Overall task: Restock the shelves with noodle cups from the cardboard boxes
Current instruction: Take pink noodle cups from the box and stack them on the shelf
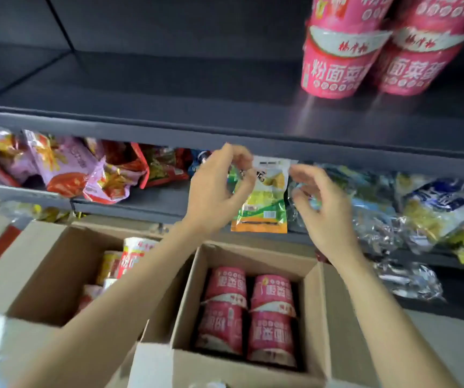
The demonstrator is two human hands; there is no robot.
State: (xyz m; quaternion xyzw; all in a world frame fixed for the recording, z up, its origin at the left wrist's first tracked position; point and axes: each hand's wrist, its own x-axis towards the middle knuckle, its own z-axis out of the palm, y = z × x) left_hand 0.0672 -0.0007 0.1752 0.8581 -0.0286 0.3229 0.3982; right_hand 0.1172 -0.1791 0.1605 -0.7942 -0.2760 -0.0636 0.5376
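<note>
Head view, nearest first: open brown cardboard box [317, 312] directly below me, holding pink noodle cups [249, 312] lying on their sides in stacked pairs. Second open cardboard box [43, 264] just to its left, with more cups [130, 256] inside, some yellow-and-red; contents partly hidden by my left forearm. Both arms extended above the boxes. My left hand [214, 189] is raised in front of the lower shelf [152, 205], fingers loosely curled, grip holding nothing. My right hand [323, 203] beside it, fingers likewise loosely curled, empty. Between the two hands, a green-and-orange snack pouch [264, 203] stands on the lower shelf among assorted snack bags [65, 166]. Farther up, dark grey upper shelf [169, 91], with stacked pink noodle cups [340, 65] at its right end.
</note>
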